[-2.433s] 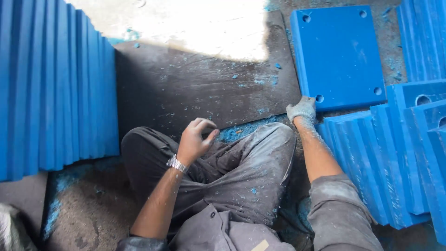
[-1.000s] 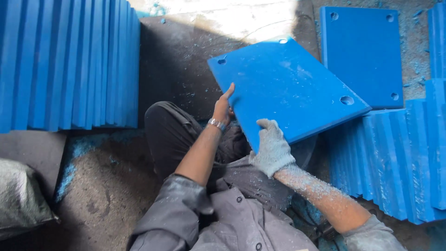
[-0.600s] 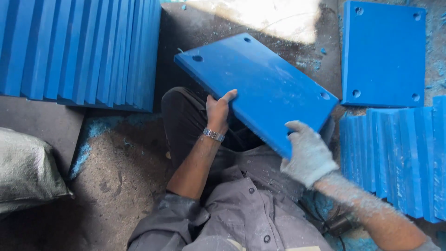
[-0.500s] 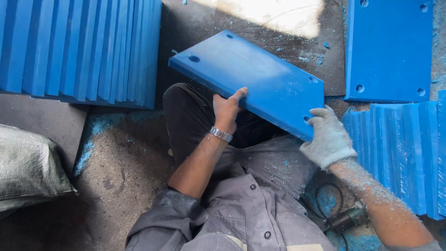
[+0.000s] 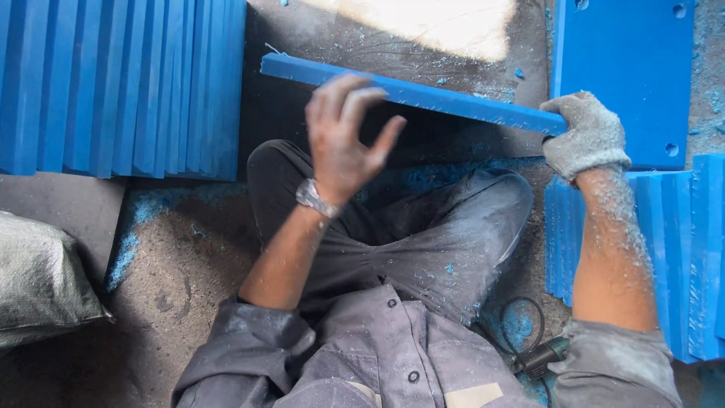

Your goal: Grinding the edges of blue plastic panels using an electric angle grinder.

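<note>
- Panel (image 5: 423, 96), blue, seen edge-on across upper centre of frame, above the lap.
- Its right end is gripped by gloved right hand (image 5: 585, 136).
- Left hand (image 5: 343, 140) is spread open, nothing held, just in front of panel.
- Panel stack (image 5: 121, 83) is stood at upper left.

left hand (image 5: 343, 140) bare; metal wristwatch (image 5: 316, 199) on the wrist. right hand (image 5: 585, 136) in a grey knit glove, dusted with pale blue shavings. grey work shirt (image 5: 400, 355), dark buttons down the front, sleeves pushed up above the elbows. dark grey trousers (image 5: 423, 234), flecked with blue dust.
</note>
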